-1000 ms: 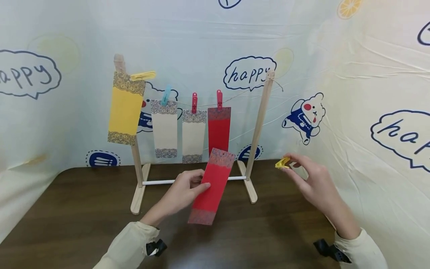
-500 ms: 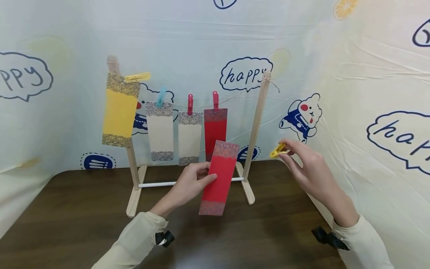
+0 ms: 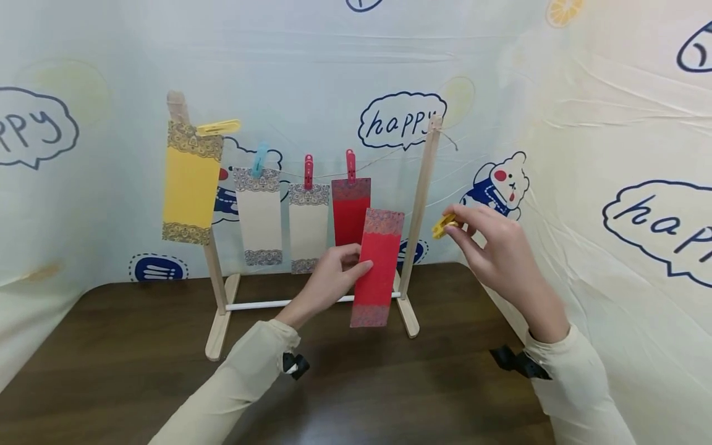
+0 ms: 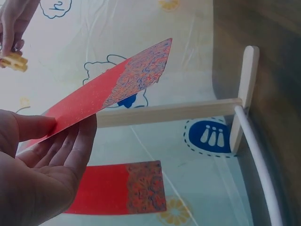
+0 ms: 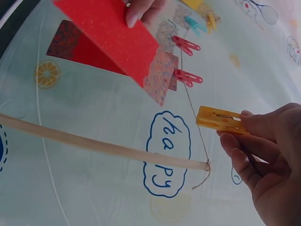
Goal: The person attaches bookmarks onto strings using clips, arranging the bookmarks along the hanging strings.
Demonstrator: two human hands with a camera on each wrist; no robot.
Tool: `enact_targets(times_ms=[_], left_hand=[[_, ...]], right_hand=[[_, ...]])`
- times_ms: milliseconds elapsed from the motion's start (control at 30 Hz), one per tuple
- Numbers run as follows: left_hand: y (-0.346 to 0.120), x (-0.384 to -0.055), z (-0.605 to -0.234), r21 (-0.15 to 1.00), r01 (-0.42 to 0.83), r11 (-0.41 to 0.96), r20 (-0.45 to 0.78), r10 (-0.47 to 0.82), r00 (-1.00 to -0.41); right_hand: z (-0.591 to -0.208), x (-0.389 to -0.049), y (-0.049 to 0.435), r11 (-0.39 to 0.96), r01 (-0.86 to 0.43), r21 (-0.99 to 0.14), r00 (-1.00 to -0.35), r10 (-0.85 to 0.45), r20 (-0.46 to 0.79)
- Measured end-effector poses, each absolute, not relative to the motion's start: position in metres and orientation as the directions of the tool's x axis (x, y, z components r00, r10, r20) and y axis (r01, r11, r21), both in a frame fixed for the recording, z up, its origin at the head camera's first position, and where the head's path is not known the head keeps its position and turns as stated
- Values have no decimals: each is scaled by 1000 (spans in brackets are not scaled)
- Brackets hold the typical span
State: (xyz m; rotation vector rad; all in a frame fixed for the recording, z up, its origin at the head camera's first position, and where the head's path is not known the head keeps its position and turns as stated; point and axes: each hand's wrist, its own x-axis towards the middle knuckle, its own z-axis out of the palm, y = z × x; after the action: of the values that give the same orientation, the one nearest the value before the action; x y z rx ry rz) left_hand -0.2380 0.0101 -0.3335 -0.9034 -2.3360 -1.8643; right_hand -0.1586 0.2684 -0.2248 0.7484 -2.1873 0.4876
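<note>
My left hand (image 3: pixel 334 278) pinches a red card (image 3: pixel 381 266) with patterned bands at both ends, thumb in front and fingers behind. The card stands nearly upright before the right part of a wooden rack. In my right hand (image 3: pixel 495 247) a yellow clothespin (image 5: pixel 220 119) is pinched between thumb and fingertips, to the right of the rack's right post (image 3: pixel 421 204). A string (image 5: pixel 190 101) runs between the posts. On it hang a second red card (image 3: pixel 350 207) under a red clothespin (image 3: pixel 351 167), two white cards (image 3: pixel 259 216) and a yellow card (image 3: pixel 191 185) at the left.
The rack's wooden feet (image 3: pixel 408 318) stand on a dark brown table (image 3: pixel 356 395), joined by a white rod (image 3: pixel 256 305). A blue clothespin (image 3: pixel 259 161) and another yellow clothespin (image 3: pixel 219 127) grip cards on the string. A printed cloth (image 3: pixel 300 62) rises behind the table.
My left hand has raised the red card and carried it right, turning it more upright. My right hand has moved up and left with the yellow clothespin, and the head view has shifted slightly.
</note>
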Motion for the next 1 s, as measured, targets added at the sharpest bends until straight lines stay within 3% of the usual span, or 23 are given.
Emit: enact_targets(times_ms=[167,433,867,1000], left_hand=[[20,-246,-322,906,421,42,361,444,-820],[32,-258,-303,953,260,-158,303,440,-845],[54,-270,-288,957,215,-193,273,358,-893],[61,-274,-286,954,218,-207,280,346,-895]], right_hand=[[-213,-169,263,746,-657,-106,-523,-350,777],[-187,-189,250,711,-699,-77,-477,-384,791],[-149,-216,236,733,-678,-65,-484,-378,790],[-139,-227,231,743,-666,-71,-517,-391,762]])
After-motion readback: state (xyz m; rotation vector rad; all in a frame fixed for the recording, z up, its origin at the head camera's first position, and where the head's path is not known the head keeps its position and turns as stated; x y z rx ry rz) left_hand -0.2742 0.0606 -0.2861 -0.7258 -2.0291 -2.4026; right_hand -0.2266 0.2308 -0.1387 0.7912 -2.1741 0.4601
